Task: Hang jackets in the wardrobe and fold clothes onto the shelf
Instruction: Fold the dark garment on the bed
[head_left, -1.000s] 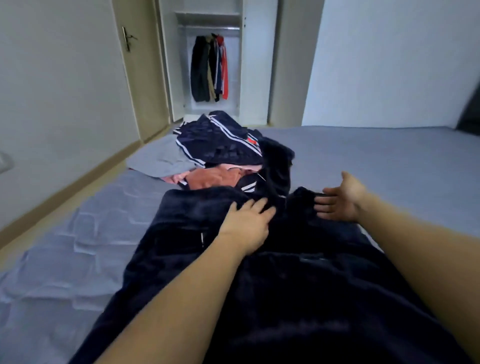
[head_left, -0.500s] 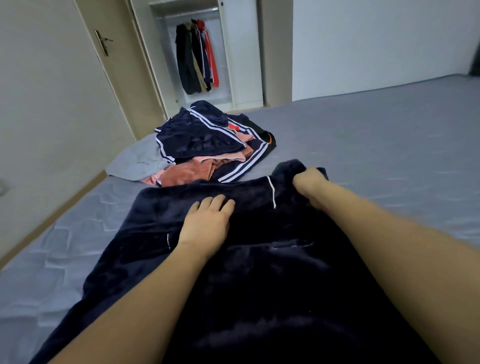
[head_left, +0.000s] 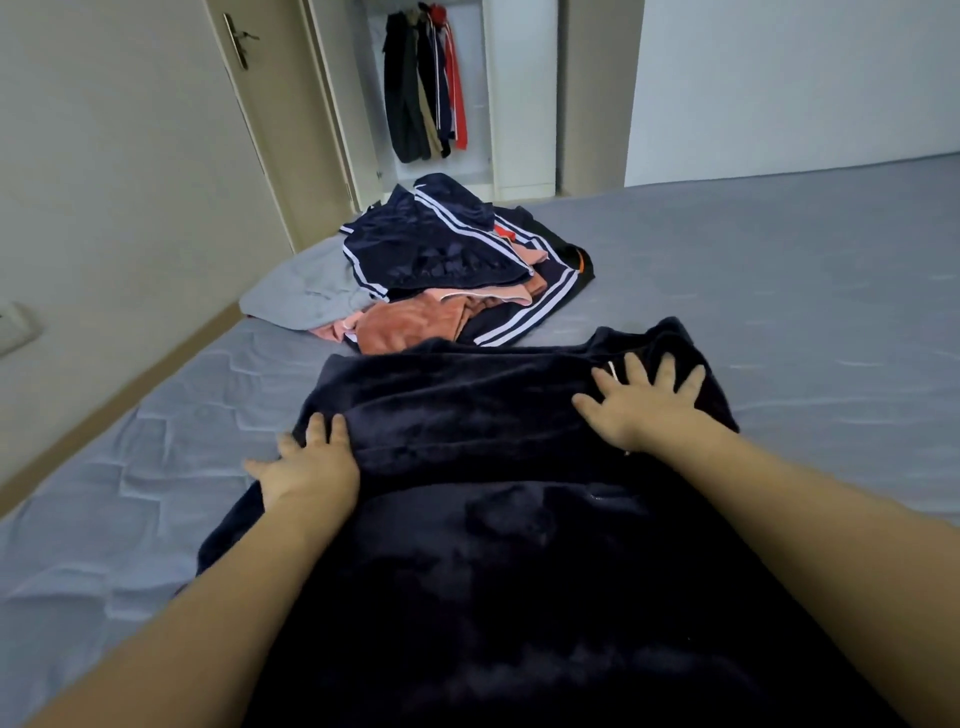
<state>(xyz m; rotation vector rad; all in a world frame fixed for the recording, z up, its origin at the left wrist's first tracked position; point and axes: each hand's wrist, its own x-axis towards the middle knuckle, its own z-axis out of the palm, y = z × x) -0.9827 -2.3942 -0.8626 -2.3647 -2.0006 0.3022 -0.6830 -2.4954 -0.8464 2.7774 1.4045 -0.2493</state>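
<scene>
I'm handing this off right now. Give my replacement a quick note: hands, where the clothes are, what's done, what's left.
Left hand: open, flat on the near-left edge of the dark fleece garment.
Right hand: open, fingers spread, pressing its far-right part.
Fleece lies spread on the bed, far end folded over, fold not finished.
Unsorted pile beyond it: striped navy pieces, pink, grey.
Done: several jackets hang in the open wardrobe.
Left: finish the fleece, clear the pile, put folded clothes on the shelf, which is out of view.
</scene>
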